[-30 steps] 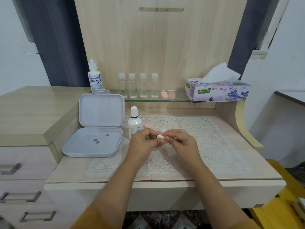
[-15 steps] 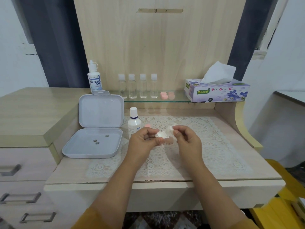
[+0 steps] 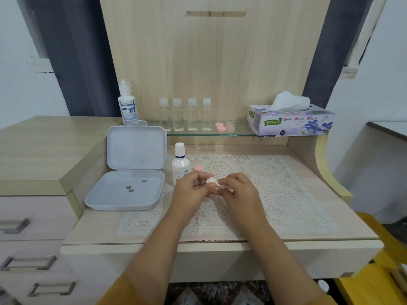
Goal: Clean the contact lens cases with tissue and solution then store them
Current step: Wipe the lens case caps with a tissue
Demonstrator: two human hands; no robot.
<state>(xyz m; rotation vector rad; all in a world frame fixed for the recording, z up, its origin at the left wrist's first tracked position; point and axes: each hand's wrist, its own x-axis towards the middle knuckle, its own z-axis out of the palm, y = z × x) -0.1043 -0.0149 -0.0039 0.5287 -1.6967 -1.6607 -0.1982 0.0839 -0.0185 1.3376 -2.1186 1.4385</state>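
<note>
Pale wooden bench [image 3: 330, 219], lace mat centre. Open grey hinged plastic box [image 3: 132, 172] at left edge, ready for storage. Mid-bench: left hand [image 3: 193, 188] pinches small white ridged lens-case piece [image 3: 211, 180]; right hand [image 3: 239, 190] grips a white wad, probably tissue, against it, apparently wiping.

Both forearms reach forward and converge. Left hand [image 3: 191, 188] and right hand [image 3: 239, 190] meet at the fingertips, fingers curled, pinching a small white item between them.
</note>
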